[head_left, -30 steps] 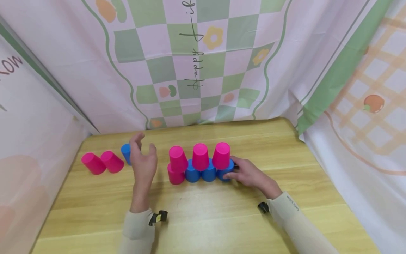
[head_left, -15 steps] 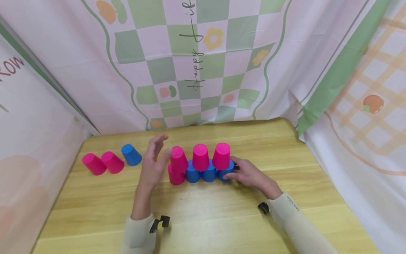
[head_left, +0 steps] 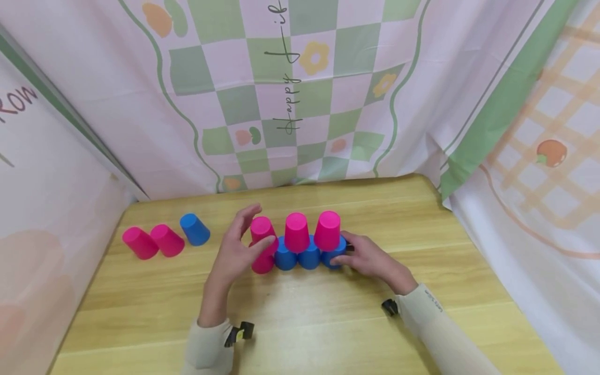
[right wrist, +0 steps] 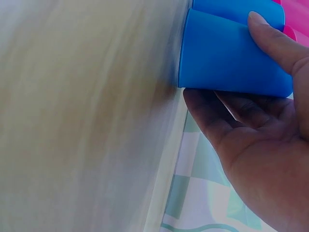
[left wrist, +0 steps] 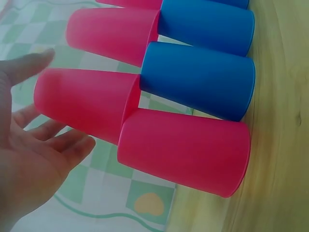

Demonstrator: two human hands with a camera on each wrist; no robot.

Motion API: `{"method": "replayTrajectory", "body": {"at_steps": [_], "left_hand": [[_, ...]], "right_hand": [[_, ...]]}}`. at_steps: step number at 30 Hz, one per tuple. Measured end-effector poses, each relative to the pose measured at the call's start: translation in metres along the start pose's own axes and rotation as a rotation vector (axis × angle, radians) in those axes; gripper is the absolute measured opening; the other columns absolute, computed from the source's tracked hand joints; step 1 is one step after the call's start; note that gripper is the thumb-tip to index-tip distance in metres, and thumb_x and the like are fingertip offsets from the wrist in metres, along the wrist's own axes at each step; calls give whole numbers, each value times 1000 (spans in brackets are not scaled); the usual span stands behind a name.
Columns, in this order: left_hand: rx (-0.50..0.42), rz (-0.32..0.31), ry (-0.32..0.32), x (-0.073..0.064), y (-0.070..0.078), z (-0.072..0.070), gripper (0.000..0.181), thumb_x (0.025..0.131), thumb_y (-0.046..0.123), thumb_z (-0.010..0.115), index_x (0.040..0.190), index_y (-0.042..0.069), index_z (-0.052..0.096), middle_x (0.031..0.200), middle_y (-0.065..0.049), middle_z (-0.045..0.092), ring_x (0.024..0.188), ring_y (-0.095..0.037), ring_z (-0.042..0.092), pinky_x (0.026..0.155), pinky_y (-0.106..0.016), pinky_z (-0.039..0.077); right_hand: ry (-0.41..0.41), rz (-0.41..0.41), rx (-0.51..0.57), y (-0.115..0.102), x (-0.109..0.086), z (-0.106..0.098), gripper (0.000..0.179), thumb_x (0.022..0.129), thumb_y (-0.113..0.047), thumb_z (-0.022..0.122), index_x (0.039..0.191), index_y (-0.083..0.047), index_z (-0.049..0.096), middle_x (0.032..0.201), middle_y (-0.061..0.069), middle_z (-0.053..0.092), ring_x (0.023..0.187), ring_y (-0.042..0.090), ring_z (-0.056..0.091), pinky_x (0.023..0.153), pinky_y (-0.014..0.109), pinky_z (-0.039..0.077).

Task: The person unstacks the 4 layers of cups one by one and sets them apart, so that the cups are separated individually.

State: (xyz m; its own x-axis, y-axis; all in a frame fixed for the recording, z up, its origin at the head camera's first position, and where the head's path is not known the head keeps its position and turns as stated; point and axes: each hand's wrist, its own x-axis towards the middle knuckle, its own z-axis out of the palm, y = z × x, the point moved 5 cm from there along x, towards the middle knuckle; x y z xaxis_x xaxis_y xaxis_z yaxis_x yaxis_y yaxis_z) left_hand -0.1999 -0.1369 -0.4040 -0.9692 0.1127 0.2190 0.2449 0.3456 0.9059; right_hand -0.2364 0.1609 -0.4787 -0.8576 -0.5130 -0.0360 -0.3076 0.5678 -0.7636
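Upside-down cups stand in two tiers at mid-table. The bottom row has a pink cup [head_left: 262, 264] at its left end and three blue cups [head_left: 309, 256]; three pink cups [head_left: 297, 232] sit above. My left hand [head_left: 236, 258] is spread around the upper-left pink cup [left wrist: 87, 101]. In the left wrist view its thumb stays apart from the cup's side, while the other fingers extend beneath it in that view. My right hand [head_left: 372, 259] holds the rightmost blue cup [right wrist: 231, 53] at the bottom, thumb on one side and fingers on the other.
At the table's left, two pink cups [head_left: 140, 243] and a blue cup [head_left: 195, 229] stand upside down, apart from the stack. A checked curtain [head_left: 309, 104] hangs along the table's back edge. Small black devices [head_left: 240, 334] are strapped at both wrists.
My left hand has moved right, from beside the separate blue cup to around the upper-left pink cup. My right hand stays at the rightmost blue cup.
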Motion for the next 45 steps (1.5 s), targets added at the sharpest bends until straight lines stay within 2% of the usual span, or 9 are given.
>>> {"method": "replayTrajectory", "body": {"at_steps": [2,6,14,20,24,28,45], "left_hand": [[-6,15,-6,0,1,1,71,85,31,77,144,37,39,144,2,49,133,-18,46,111,-50,38],[-16,5,-14,1,-1,3,71,85,20,77,145,32,39,138,1,53,126,-17,51,107,-47,43],[-27,-116,-37,2,-8,8,69,85,17,77,143,31,43,131,5,54,124,-21,52,98,-47,51],[-30,-148,-36,2,-9,8,66,85,17,77,139,36,46,130,6,55,122,-20,53,98,-46,51],[-33,-146,-34,1,-9,8,65,85,18,77,138,37,46,130,5,55,122,-20,53,97,-46,51],[-30,-131,-30,1,-6,6,64,86,19,76,140,33,46,129,4,56,121,-21,54,95,-45,53],[11,-89,48,-4,0,-11,61,86,22,77,139,31,48,127,3,57,116,-20,57,96,-45,52]], "right_hand": [[0,-4,-2,-1,0,0,46,84,-35,77,124,-21,58,117,-4,66,107,15,63,97,43,51],[5,-11,-7,-1,0,-1,45,84,-33,78,123,-22,58,116,-4,66,105,15,62,97,43,51],[7,-15,-2,0,0,0,43,84,-29,78,122,-24,58,113,-6,66,102,13,62,97,41,52],[12,-18,-3,-1,0,0,42,84,-29,78,122,-24,59,114,-6,67,102,13,63,96,42,52],[12,-21,-4,-1,0,0,43,84,-30,78,122,-22,59,114,-4,67,103,14,63,96,43,52],[14,-13,-10,-1,0,0,46,83,-33,78,123,-22,59,116,-4,67,104,15,63,96,43,52],[12,-7,-20,-2,0,0,47,84,-33,78,124,-20,59,117,-2,67,106,17,63,97,46,51]]}}
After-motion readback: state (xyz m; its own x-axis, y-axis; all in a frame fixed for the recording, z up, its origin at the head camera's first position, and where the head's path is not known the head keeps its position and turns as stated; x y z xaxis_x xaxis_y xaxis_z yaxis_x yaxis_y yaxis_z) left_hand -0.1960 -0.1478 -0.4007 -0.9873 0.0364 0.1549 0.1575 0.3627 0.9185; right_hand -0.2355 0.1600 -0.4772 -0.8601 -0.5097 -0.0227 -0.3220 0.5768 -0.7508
